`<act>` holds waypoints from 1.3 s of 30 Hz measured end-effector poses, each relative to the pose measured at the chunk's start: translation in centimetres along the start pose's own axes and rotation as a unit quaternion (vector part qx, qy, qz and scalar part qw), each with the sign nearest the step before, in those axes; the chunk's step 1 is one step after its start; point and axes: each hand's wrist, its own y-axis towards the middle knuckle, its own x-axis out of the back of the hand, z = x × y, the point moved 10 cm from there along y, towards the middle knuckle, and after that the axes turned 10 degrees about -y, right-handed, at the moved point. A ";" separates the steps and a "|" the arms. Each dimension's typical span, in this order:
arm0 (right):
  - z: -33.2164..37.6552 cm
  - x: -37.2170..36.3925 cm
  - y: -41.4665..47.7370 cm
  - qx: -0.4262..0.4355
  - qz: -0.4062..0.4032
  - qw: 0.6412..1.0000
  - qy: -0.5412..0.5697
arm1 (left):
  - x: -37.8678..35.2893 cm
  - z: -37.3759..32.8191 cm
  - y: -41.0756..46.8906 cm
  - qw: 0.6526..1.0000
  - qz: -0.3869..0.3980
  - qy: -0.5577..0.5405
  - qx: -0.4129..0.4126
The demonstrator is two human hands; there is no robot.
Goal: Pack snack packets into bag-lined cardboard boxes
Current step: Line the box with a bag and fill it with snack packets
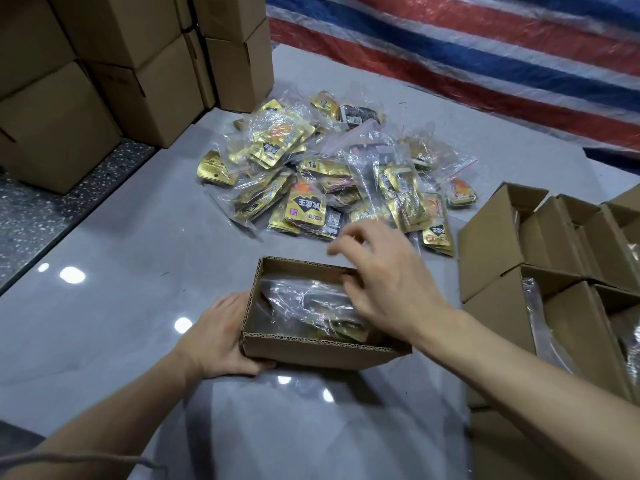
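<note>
Mid-frame, we'd grip the box firmly with our left hand while our right hand, fingers spread, presses the bag flat.

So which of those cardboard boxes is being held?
The small open box nearest the camera: left hand grips its end, right hand hovers above. The other boxes sit untouched.

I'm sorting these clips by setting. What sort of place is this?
Probably a packing or storage room: closed cardboard boxes stacked back left, a heap of bagged snack packets on the tiled floor, and a small box being filled, more open boxes at right.
</note>
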 end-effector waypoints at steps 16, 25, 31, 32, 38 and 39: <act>-3.8 -5.2 -4.2 -0.179 0.319 0.924 0.112 | 0.9 -2.7 -0.5 1.000 -0.010 -0.004 -0.028; -8.2 0.9 -9.1 -0.393 0.248 0.868 0.172 | 0.6 -7.0 1.2 0.894 -0.142 -0.318 0.282; -8.3 4.2 -11.4 -0.444 0.194 0.853 0.192 | 0.5 -17.6 2.8 0.782 -0.041 -0.521 0.340; -8.1 4.7 -11.9 -0.446 0.189 0.851 0.202 | 0.7 -18.7 2.9 0.795 -0.020 -0.495 0.350; -6.8 7.5 -15.1 -0.461 0.190 0.832 0.244 | 1.9 -22.4 3.0 0.842 0.053 -0.384 0.375; -6.7 8.1 -15.6 -0.458 0.183 0.834 0.249 | 2.2 -23.2 3.1 0.850 0.064 -0.371 0.369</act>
